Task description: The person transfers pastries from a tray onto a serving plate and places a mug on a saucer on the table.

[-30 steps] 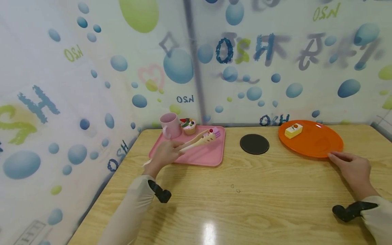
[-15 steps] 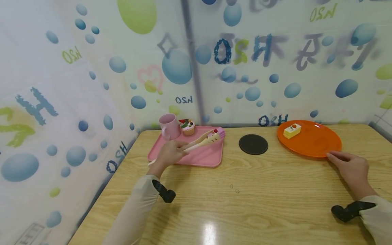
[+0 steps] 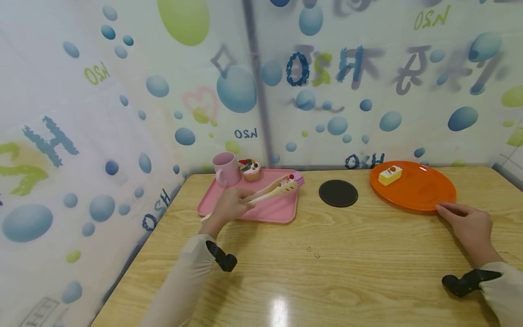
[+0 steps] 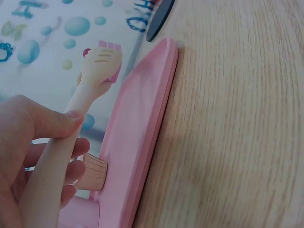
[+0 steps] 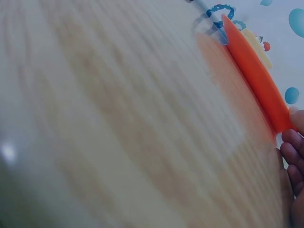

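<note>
My left hand (image 3: 230,209) grips cream-coloured tongs (image 3: 275,190), thumb on top and fingers curled beneath in the left wrist view. Between the tongs' slotted ends is a small pink-purple cake piece (image 4: 115,75) with a red cherry, mostly hidden by them. They hang over the right side of a pink tray (image 3: 286,213). At the far right, my right hand (image 3: 470,227) pinches the near rim of an orange plate (image 3: 425,188) between thumb and fingers. A yellow-and-white cake slice (image 3: 390,175) lies on the plate's left part.
A pink mug (image 3: 229,171) and a fruit-topped cupcake (image 3: 251,172) stand at the tray's back left. Between tray and plate lies a round black coaster (image 3: 338,193). A bubble-patterned curtain (image 3: 310,122) rises right behind the wooden table (image 3: 327,272).
My left hand has carried the tongs and the cake piece a little to the right, towards the tray's right edge. The right hand keeps its place at the plate's rim.
</note>
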Tool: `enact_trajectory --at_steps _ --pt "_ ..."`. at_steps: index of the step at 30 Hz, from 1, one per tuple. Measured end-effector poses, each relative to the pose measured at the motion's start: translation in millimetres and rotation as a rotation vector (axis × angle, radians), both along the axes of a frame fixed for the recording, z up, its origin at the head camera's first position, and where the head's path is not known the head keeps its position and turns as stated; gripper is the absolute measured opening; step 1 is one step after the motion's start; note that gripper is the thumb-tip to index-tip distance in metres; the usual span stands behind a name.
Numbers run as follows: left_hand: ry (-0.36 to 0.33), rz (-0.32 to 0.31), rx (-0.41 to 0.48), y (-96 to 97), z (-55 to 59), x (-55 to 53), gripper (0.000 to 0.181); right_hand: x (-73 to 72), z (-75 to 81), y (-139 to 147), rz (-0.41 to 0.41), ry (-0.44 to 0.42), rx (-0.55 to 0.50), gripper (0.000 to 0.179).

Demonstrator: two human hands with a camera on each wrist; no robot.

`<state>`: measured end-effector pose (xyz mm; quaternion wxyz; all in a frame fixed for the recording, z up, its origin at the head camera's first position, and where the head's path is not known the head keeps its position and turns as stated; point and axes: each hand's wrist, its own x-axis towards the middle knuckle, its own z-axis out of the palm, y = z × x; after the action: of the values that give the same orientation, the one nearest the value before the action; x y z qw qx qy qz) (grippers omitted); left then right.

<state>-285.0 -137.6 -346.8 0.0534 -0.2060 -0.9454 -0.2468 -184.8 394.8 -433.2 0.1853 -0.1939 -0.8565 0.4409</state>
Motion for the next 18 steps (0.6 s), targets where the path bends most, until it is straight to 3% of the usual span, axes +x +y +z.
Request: enact_trajectory --at_steps 18 --pt "0.003 -0.018 -0.03 11.2 -3.4 -0.5 0.025 -0.7 0.8 -1 0.002 -0.007 -0.019 0.062"
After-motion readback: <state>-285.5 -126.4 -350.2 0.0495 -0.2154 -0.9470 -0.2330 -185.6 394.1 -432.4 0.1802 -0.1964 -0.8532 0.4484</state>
